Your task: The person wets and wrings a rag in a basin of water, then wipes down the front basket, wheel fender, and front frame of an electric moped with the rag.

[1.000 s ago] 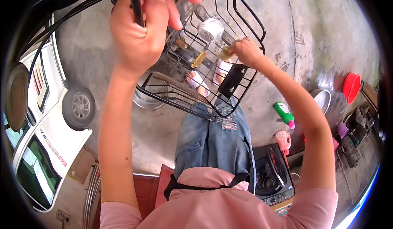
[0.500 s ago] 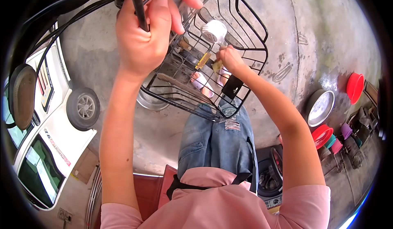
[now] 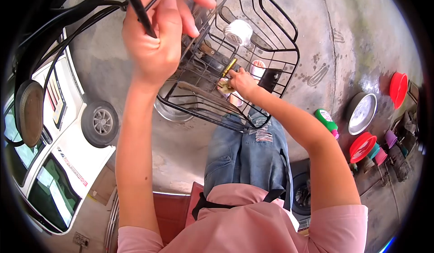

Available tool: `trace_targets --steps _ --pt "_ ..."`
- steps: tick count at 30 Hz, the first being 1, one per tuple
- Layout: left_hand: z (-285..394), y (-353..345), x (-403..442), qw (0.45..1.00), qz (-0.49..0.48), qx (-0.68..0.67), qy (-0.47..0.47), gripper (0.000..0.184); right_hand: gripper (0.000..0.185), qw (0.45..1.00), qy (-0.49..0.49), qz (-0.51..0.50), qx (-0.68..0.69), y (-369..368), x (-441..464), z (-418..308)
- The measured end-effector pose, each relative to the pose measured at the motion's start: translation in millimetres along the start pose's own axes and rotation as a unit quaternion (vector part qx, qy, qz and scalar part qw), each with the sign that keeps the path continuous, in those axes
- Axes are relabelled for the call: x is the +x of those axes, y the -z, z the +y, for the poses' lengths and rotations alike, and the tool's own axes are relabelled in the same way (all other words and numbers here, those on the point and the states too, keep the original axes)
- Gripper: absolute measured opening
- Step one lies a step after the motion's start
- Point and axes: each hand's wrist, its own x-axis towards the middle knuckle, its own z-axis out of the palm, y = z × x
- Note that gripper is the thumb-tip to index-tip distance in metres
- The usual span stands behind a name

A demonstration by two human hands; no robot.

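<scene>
A black wire basket (image 3: 296, 56) spreads out in front of me. My left hand (image 3: 156, 45) is closed at its upper left side, around a thin black rod (image 3: 138, 8). My right hand (image 3: 244, 84) reaches over the lower middle of the basket. Its fingers are closed on a crumpled pale yellow cloth (image 3: 226, 87), mostly hidden beneath them. Just beyond those fingers a bright yellow strip (image 3: 229, 67) lies against the wires. Farther up the basket is a white rounded thing (image 3: 238, 32) with a raised pattern. A small black plate (image 3: 271, 78) sits at the basket's right side.
Black cables and a round mirror (image 3: 30, 112) are on the left, before a white vehicle (image 3: 68, 162) with a wheel (image 3: 100, 121). On the floor at right are a metal basin (image 3: 362, 112), red basins (image 3: 363, 147) and a green bottle (image 3: 323, 117). My feet show through the wires.
My right hand has moved down and left, from beside the white rounded thing to below the yellow strip. My left hand keeps its hold. The view has shifted slightly.
</scene>
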Motion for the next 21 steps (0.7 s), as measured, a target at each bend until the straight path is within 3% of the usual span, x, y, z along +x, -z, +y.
trace_targets --steps 1,2,4,5,7,9,12,15,16,19,21 --pt "2 -1 1 1.000 0.000 0.010 0.008 0.019 0.016 0.994 -0.060 -0.028 0.086 -14 4 5" --pt "4 -2 0 1.000 -0.004 0.002 0.014 0.019 0.021 0.986 0.011 -0.162 0.042 23 -4 2" --pt "1 -1 1 1.000 -0.004 -0.006 0.011 0.020 0.022 0.985 0.002 -0.162 0.063 39 -10 -3" --pt "2 -2 1 1.000 -0.001 0.002 0.009 0.022 0.016 0.982 -0.013 -0.130 0.139 41 -3 -5" --pt "2 -2 0 1.000 0.002 -0.004 0.014 0.022 0.017 0.977 0.025 0.106 0.183 59 13 -17" --pt "5 -2 0 0.999 0.003 -0.002 0.041 0.022 0.019 0.941 0.059 0.245 0.224 60 49 -29" --pt "4 0 0 0.999 -0.007 -0.001 0.048 0.021 0.018 0.969 0.098 0.213 0.081 29 64 -42" --pt "5 0 -1 0.998 -0.019 0.013 0.051 0.022 0.018 0.994 0.033 0.085 0.057 23 39 -39" --pt "5 0 0 0.998 -0.024 0.013 0.048 0.021 0.018 0.990 0.088 0.104 0.024 7 19 -26" --pt "3 -4 2 1.000 0.004 -0.017 0.023 0.013 0.015 0.997 0.004 -0.033 0.072 2 -31 -15" --pt "3 -4 2 1.000 0.006 -0.021 0.020 0.013 0.015 0.994 0.011 0.002 0.106 0 -22 -18"
